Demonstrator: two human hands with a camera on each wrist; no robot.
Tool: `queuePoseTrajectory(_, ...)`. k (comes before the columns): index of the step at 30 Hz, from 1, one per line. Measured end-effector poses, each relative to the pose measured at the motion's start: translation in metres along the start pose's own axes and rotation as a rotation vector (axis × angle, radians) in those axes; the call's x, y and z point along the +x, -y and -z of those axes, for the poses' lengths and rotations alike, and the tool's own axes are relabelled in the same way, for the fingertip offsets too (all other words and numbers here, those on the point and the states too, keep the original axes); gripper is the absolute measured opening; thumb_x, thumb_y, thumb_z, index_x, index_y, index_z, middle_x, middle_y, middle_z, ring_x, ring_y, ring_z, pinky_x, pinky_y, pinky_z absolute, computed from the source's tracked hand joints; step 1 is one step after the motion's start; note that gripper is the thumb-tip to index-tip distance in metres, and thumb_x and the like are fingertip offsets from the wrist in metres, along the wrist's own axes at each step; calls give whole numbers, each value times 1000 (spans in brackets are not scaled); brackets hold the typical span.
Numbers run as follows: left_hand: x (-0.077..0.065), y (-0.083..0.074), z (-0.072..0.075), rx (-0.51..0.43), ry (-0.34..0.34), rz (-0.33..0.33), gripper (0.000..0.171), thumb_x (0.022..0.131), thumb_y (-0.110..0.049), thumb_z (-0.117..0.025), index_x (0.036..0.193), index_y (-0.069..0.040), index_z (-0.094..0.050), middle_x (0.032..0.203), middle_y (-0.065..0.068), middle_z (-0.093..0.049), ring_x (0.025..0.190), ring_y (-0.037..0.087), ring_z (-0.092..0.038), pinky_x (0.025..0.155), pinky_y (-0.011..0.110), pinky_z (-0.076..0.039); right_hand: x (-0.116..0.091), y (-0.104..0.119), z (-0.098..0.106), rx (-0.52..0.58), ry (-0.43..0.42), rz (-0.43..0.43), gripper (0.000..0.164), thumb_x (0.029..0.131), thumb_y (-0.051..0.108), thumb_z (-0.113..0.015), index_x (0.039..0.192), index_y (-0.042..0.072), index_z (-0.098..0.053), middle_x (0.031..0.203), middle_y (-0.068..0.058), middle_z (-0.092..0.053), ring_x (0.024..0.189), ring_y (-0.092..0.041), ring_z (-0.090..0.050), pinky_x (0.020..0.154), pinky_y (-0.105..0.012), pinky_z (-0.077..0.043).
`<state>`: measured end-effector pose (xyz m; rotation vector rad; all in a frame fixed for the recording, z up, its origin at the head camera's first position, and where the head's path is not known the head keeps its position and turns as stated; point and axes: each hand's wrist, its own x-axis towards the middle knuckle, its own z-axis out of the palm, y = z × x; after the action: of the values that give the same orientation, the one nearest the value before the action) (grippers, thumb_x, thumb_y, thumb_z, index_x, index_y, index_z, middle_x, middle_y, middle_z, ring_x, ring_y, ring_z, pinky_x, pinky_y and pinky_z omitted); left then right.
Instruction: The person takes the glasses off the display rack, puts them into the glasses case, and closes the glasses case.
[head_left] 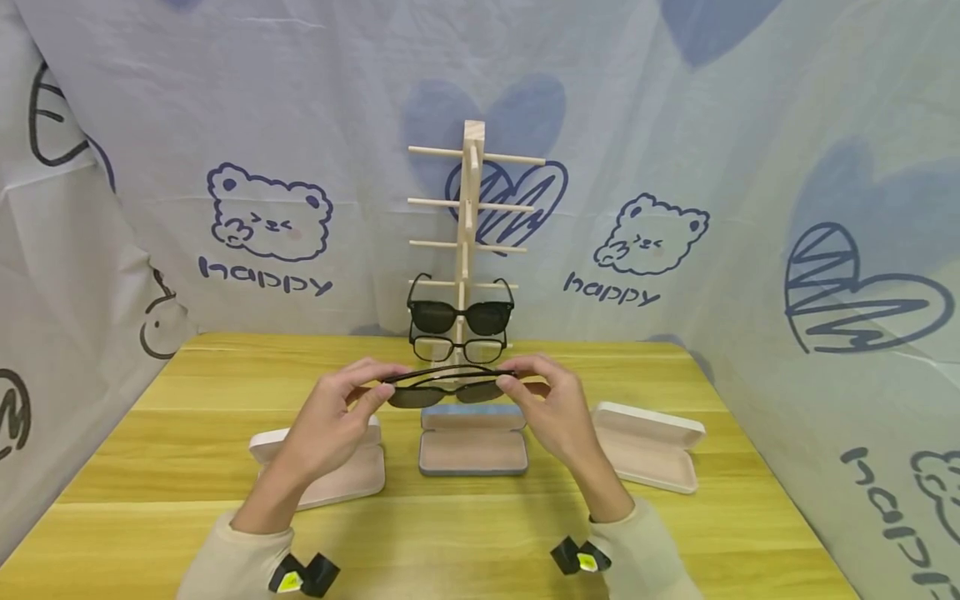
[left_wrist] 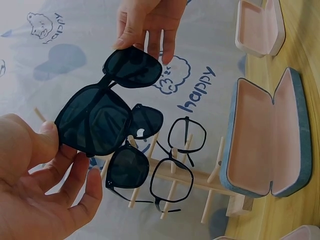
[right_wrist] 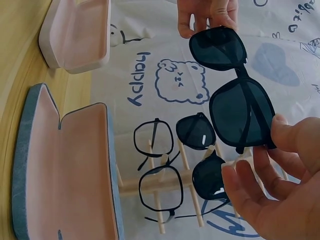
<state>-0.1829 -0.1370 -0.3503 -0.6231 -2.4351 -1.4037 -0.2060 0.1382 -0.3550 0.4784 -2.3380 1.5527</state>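
Dark sunglasses (left_wrist: 100,107) are held level in the air in front of the wooden stand (head_left: 471,208), seen from the head just beyond the open blue-grey case (head_left: 474,452) on the table (head_left: 420,550). One outer end of the frame is pinched between thumb and fingers of the left hand (head_left: 330,417), the other likewise by the right hand (head_left: 551,408); the lenses are left uncovered. The arms appear to be folded behind the lenses. Little weight is to be expected; the frame should be fairly stiff, but the hinges and thin arms could be strained if twisted, and the glossy lenses are likely to be slippery and easily smudged. They are thus best gripped by the outer corners or the bridge. Below the stand's bare upper pegs, a second pair of sunglasses (head_left: 435,317) and some clear-lensed glasses (head_left: 433,350) are supported
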Motion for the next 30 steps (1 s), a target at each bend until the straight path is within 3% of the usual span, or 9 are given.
queuePoseTrajectory(6,-3,4,3,-9,9,18,26,104,-5,-58,124,-9,-74,120,6,-74,108,14,-62,86,25,-51,0,-1,-4,35,40,-24,18,97,12,-73,110,0,-75,113,-18,-73,95,-27,-72,80,-24,-62)
queuePoseTrajectory(10,-9,10,7,-23,25,46,26,103,-4,-59,122,-10,-75,118,7,-74,109,14,-62,84,22,-50,-1,-1,-10,68,100,-45,21,98,9,-70,113,-4,-73,109,-23,-72,85,-32,-74,72,-30,-65)
queuePoseTrajectory(16,-20,21,16,-17,95,84,25,103,-8,-60,123,-8,-75,119,8,-75,106,1,-62,83,21,-55,-2,-8,-22,93,152,-27,19,97,8,-71,110,-6,-74,103,-25,-73,79,-39,-74,67,-36,-65)
queuePoseTrajectory(21,-27,27,26,7,153,132,25,104,-10,-60,125,-8,-74,124,10,-74,106,3,-64,81,22,-56,-3,-14,-35,78,197,-20,20,97,7,-71,111,-5,-74,104,-25,-75,76,-39,-75,65,-25,-63)
queuePoseTrajectory(30,-38,39,44,-33,201,232,28,104,-11,-60,127,1,-70,127,23,-70,87,10,-74,76,29,-63,-6,-17,-59,79,271,-41,20,97,2,-68,115,-6,-74,108,-25,-75,81,-45,-74,65,-18,-60)
